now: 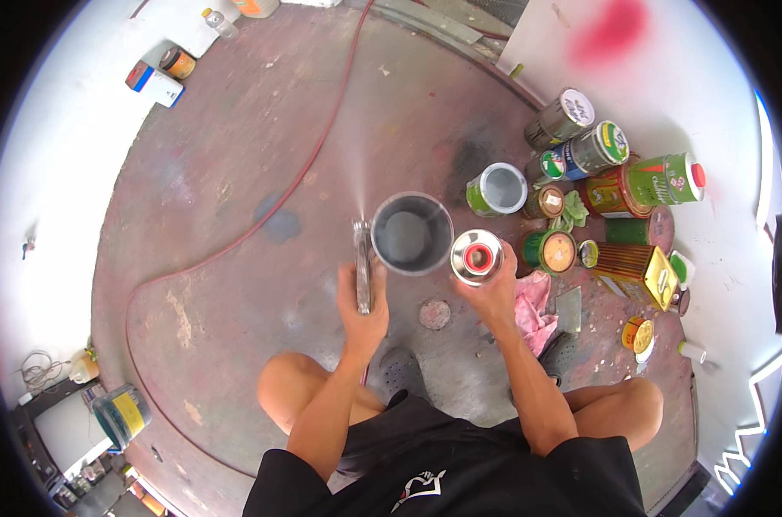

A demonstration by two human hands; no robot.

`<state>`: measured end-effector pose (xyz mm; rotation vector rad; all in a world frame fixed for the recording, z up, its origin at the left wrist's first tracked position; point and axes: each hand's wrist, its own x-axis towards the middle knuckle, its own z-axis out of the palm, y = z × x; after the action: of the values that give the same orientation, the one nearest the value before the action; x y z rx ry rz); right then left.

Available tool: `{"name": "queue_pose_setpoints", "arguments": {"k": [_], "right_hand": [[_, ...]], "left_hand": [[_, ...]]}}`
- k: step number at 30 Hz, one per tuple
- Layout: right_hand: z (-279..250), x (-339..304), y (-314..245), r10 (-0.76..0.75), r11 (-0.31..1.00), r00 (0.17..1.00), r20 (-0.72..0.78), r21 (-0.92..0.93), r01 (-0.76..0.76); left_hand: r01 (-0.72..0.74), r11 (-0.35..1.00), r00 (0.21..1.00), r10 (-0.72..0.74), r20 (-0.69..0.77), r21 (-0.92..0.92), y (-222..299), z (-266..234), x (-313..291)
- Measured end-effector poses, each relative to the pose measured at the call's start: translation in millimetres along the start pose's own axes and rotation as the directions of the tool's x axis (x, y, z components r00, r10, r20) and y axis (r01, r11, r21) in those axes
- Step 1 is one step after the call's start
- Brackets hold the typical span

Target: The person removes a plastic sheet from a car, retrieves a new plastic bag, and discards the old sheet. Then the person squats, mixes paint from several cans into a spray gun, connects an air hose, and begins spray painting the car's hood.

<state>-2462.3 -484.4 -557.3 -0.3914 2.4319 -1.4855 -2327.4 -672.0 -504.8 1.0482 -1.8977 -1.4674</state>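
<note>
Above the mottled reddish floor (227,155), a slim silver metal spray gun (363,267), emitting pale mist (359,172), is clasped by the left hand (365,320); a round grey cup (412,233) is seen just beside it; a round silver metal can (465,256) with red-ringed spout is gripped by the right hand (494,299).

Left hand (367,324) curled in grip; right hand (493,297) likewise; forearms (533,388) angled forward, knees (292,385) bent wide.

Paint workshop: clustered cans (611,191), red hose (306,176), paint-stained floor (227,336), red overspray (613,33) on white wall (667,95).
</note>
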Motion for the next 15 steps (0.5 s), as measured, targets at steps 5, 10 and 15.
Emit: {"name": "queue_pose_setpoints", "arguments": {"k": [5,10,15], "right_hand": [[-32.1,-6.3,-9.9,-0.067,0.997,0.996,-0.058,-0.037,0.065],[-64.0,-2.6,-56.1,-0.071,0.997,0.992,-0.100,0.011,0.073],[-80.5,1.8,-91.9,-0.134,0.991,0.984,-0.115,-0.041,0.130]], "left_hand": [[0.117,0.989,0.993,-0.115,0.029,-0.088,-7.8,9.1,-3.9],[0.045,0.998,0.999,-0.045,0.018,0.036,-1.7,16.1,-2.7],[-0.028,0.999,0.999,0.027,0.026,0.040,-8.1,3.0,-5.2]]}}
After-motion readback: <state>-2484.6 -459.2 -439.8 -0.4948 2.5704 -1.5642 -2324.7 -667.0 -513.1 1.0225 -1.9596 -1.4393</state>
